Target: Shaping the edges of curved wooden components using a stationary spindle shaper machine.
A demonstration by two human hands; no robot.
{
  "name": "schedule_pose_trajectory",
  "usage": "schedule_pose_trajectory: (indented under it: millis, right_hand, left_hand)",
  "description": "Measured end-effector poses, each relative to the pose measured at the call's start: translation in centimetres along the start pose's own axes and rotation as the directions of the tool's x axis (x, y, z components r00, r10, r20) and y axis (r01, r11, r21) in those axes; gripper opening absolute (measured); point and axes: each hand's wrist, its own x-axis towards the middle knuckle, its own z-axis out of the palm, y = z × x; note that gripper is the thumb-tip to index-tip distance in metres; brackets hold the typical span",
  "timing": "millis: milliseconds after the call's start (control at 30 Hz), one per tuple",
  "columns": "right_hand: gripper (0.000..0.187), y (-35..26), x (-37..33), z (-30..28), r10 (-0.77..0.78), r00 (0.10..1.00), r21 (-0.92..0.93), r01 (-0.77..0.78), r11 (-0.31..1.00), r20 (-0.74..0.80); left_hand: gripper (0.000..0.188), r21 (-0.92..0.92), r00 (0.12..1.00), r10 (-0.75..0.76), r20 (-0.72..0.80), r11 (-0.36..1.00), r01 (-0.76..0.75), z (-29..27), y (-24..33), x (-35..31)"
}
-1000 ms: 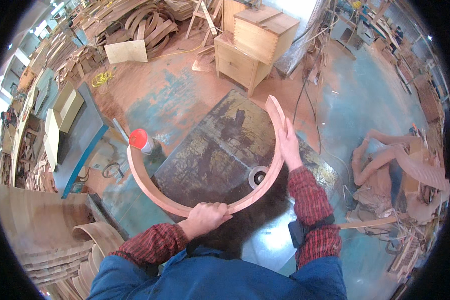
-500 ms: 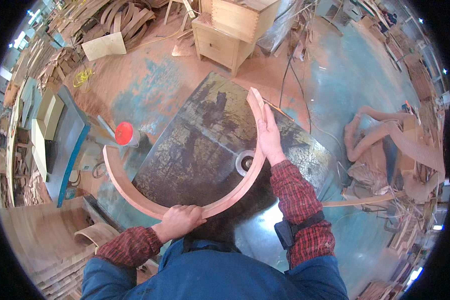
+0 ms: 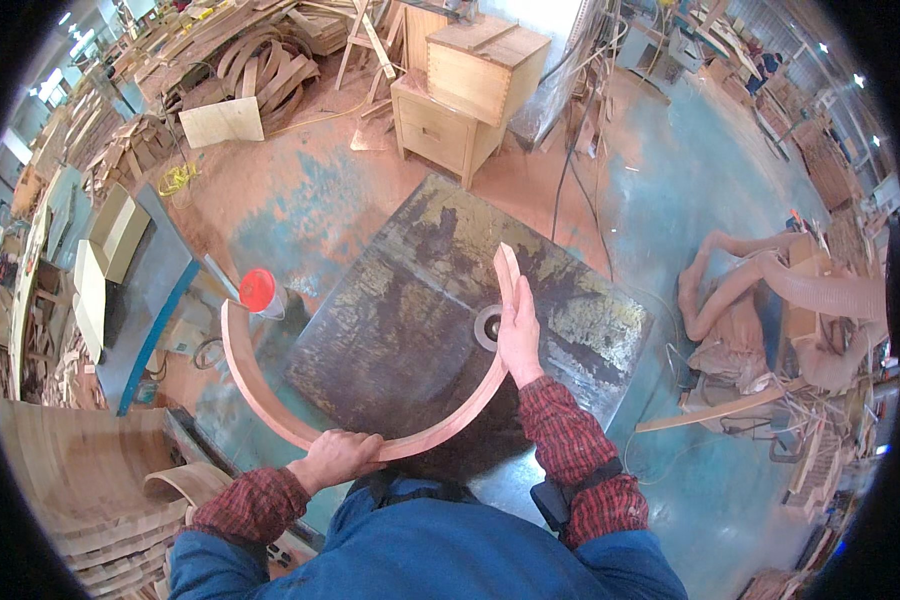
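The left hand (image 3: pixel 338 458) is clasping the wooden arc (image 3: pixel 448 429), the outstretched right hand (image 3: pixel 519 338) pressing it, apparently guiding it beside the spindle (image 3: pixel 489 327), needing steadiness next.

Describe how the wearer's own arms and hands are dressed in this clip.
Both the left hand and right hand are ungloved. Each forearm has a gathered, red-and-black patterned fabric sleeve, below a plain blue fabric garment covering the upper arms. A black strap circles the right forearm, with a small, dark, boxy device beside it.
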Motion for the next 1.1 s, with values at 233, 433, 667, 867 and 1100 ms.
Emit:
schedule_pose_trajectory:
  millis: [233, 433, 667, 867, 1100]
  right_hand:
    - [0.059, -0.5, -3.9, -0.4, 0.023, 1.000, -0.036, -0.023, 0.999, -0.017]
    - [0.060, -0.6, -7.1, -0.5, 0.056, 0.997, -0.043, -0.058, 0.997, -0.052]
    - [0.060, -1.0, -9.6, -0.7, 0.065, 0.994, -0.058, -0.071, 0.996, -0.089]
    - [0.060, -1.3, -11.3, -0.9, 0.109, 0.989, -0.039, -0.114, 0.993, -0.095]
    - [0.061, -0.6, -12.6, -0.6, 0.085, 0.988, -0.053, -0.092, 0.994, -0.125]
  left_hand:
    - [0.023, -0.021, 0.998, -0.016, 0.058, 1.000, 0.018, 2.2, -0.6, -3.1]
    - [0.024, 0.019, 0.994, 0.017, 0.110, 1.000, -0.020, 2.5, -1.3, -5.0]
    - [0.025, 0.052, 0.991, 0.050, 0.128, 0.997, -0.057, 3.1, -1.9, -6.6]
    - [0.028, 0.048, 0.986, 0.090, 0.138, 0.994, -0.097, 3.9, -2.8, -7.5]
    - [0.035, 0.064, 0.974, 0.083, 0.208, 0.993, -0.099, 3.7, -3.1, -8.1]
